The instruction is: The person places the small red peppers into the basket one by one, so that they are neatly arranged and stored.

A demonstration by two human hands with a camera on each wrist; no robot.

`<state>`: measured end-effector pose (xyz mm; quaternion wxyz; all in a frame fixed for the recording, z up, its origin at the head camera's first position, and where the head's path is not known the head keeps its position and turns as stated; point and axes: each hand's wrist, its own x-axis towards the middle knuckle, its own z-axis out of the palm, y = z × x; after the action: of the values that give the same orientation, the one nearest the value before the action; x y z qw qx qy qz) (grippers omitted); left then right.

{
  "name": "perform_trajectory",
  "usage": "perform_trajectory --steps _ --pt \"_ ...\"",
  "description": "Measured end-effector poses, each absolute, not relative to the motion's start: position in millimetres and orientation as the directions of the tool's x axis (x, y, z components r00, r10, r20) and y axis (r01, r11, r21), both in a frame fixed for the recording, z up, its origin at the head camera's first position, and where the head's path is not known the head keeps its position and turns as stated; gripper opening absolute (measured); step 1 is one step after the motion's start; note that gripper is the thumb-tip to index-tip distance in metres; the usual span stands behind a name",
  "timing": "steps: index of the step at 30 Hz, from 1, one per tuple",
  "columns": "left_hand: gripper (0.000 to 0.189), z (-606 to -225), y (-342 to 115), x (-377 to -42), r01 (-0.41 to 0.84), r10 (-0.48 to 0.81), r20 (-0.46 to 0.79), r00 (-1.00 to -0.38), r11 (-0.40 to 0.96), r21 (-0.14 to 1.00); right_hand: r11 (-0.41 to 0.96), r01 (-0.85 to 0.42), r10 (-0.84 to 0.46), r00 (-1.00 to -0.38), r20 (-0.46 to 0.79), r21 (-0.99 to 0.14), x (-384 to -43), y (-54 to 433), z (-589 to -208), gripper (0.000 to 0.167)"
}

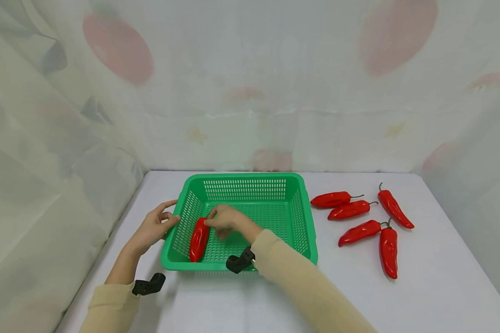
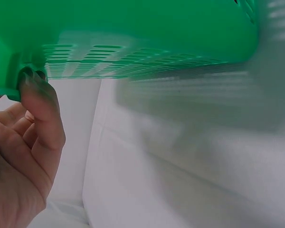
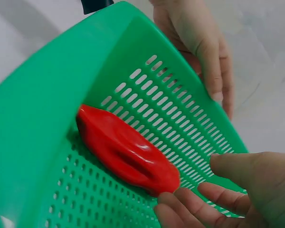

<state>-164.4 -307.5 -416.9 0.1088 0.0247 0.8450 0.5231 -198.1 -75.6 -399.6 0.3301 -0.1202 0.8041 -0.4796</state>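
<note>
A green plastic basket (image 1: 250, 267) with slotted walls stands on the white table. My left hand (image 1: 153, 229) holds its left rim, the thumb over the edge and the fingers outside, as the left wrist view also shows. Inside the basket, along the left wall, lies one red chili pepper (image 1: 199, 240). My right hand (image 1: 229, 219) is reached into the basket at the pepper's far end. In the right wrist view, the right thumb (image 3: 232, 165) is spread away from the fingers, whose tips are right by the pepper's end, with nothing between them.
Right of the basket, several red chili peppers with stems lie loosely grouped, among them an upright-lying one (image 1: 389, 253) and a slanted one (image 1: 395, 209). Pale patterned curtains (image 1: 250, 83) hang behind and beside the table (image 1: 437, 277). Black wrist devices (image 1: 149, 284) sit at both sleeves.
</note>
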Motion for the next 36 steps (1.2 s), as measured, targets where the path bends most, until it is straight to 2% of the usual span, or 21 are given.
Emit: perform_trajectory --steps 9,18,27,31,36 --pt "0.058 -393 -293 -154 -0.079 0.159 -0.167 -0.973 0.448 0.890 0.489 -0.002 -0.549 -0.778 -0.306 -0.872 -200 -57 -386 0.025" --pt "0.057 -414 -305 -163 -0.084 0.146 -0.168 -0.975 0.456 0.886 0.463 -0.139 -0.584 -0.790 -0.184 -0.875 -200 -30 -372 0.026" --pt "0.058 -420 -310 -165 -0.069 0.149 -0.156 -0.976 0.468 0.881 0.528 -0.324 -0.572 -0.819 -0.047 -0.785 -196 -8 -357 0.024" --pt "0.057 -420 -309 -165 -0.066 0.149 -0.153 -0.977 0.472 0.879 0.537 -0.365 -0.559 -0.829 0.003 -0.760 -192 5 -352 0.025" --pt "0.056 -421 -308 -165 -0.073 0.144 -0.158 -0.977 0.470 0.880 0.513 -0.354 -0.522 -0.852 0.044 -0.782 -186 24 -347 0.025"
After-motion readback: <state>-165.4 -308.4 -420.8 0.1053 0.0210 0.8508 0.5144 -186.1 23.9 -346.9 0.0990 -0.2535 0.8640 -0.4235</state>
